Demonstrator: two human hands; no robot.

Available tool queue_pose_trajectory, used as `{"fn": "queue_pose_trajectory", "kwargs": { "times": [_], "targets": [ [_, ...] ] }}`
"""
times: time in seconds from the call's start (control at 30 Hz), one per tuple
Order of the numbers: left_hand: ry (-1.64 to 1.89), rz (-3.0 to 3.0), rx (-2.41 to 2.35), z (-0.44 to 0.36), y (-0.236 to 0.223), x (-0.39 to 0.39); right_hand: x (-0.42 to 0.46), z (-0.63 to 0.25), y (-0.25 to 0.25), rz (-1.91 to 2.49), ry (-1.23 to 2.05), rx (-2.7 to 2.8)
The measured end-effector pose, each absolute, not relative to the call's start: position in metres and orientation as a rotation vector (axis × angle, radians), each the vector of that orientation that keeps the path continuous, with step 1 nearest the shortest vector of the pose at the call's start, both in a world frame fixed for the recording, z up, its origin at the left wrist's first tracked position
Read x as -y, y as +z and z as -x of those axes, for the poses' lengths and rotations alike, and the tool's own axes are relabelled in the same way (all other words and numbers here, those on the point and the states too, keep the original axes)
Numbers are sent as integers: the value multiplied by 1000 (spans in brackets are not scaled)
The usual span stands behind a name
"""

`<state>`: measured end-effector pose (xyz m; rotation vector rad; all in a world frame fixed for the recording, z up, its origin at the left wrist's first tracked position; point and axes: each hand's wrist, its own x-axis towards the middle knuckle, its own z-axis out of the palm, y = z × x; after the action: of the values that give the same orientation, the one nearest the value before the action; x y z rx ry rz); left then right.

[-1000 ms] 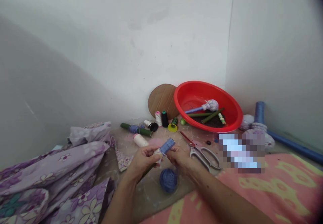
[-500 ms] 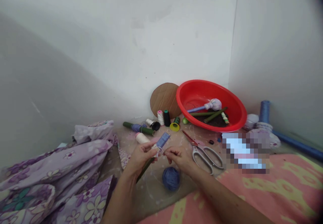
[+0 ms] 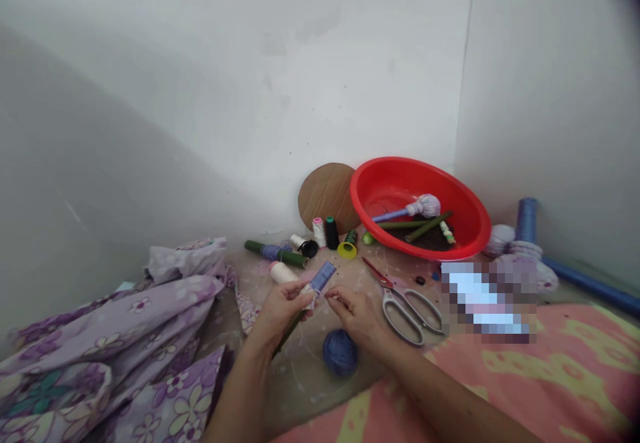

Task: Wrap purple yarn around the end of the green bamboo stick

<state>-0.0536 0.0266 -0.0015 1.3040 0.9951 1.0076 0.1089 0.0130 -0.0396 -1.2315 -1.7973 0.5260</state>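
Observation:
My left hand [image 3: 281, 306] is wrapped round a green stick [image 3: 291, 334], whose upper end is covered in blue wrapping [image 3: 323, 275]. Pale floral fabric [image 3: 312, 291] is bunched just below that wrapping, under my left fingers. Close on the right, my right hand [image 3: 354, 310] has thumb and forefinger pinched together; whatever lies between them is too thin to make out. Below the hands sits a ball of blue yarn [image 3: 340, 354]. Scissors [image 3: 406, 304] with red blades lie open, right of my right hand.
A red basin [image 3: 420, 255] holding sticks and a cloth-headed stick leans at the back beside a cardboard disc [image 3: 326, 193]. Several thread spools [image 3: 332, 233] and a yarn-wrapped green stick [image 3: 254, 248] lie in front. Floral cloth [image 3: 150, 323] is heaped left; a pink-yellow cloth [image 3: 540, 376] spreads right.
My right hand has drawn slightly away to the right from the wrapped stick, its fingertips a little higher. My left hand keeps its grip on the stick.

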Motion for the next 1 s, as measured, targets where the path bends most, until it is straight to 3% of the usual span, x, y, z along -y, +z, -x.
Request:
{"fn": "queue_pose_trajectory", "kwargs": {
  "times": [1.0],
  "targets": [
    [914, -1772, -1216, 49, -13, -34, -15, -105, -47, 1180, 619, 1777]
  ]
}}
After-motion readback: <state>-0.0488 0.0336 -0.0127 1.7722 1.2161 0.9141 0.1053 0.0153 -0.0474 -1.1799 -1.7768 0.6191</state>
